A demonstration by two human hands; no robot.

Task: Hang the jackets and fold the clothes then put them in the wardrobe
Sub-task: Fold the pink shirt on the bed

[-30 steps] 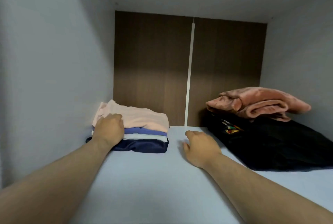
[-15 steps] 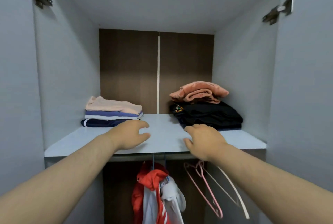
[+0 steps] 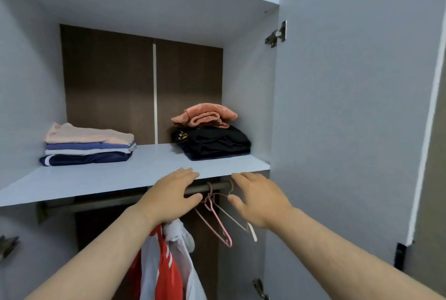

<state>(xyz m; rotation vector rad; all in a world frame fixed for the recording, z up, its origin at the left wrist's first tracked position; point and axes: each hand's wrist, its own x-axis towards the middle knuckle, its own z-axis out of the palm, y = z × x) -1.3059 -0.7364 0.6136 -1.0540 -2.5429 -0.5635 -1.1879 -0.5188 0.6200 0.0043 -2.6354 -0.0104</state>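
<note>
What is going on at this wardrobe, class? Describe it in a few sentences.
A person stands at an open wardrobe. The left hand and right hand are open and empty, in front of the edge of the pale grey shelf and the metal rail. On the shelf lie a folded stack of pink, blue and navy clothes at left and a black folded pile topped by a salmon-pink cloth at right. Below, a red and white jacket hangs beside an empty pink hanger and white hanger.

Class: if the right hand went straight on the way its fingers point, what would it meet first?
Most likely the front edge of the shelf, just above the rail carrying the empty hangers. The right hand has its fingertips overlapping that edge in the picture, though depth is unclear.
</note>
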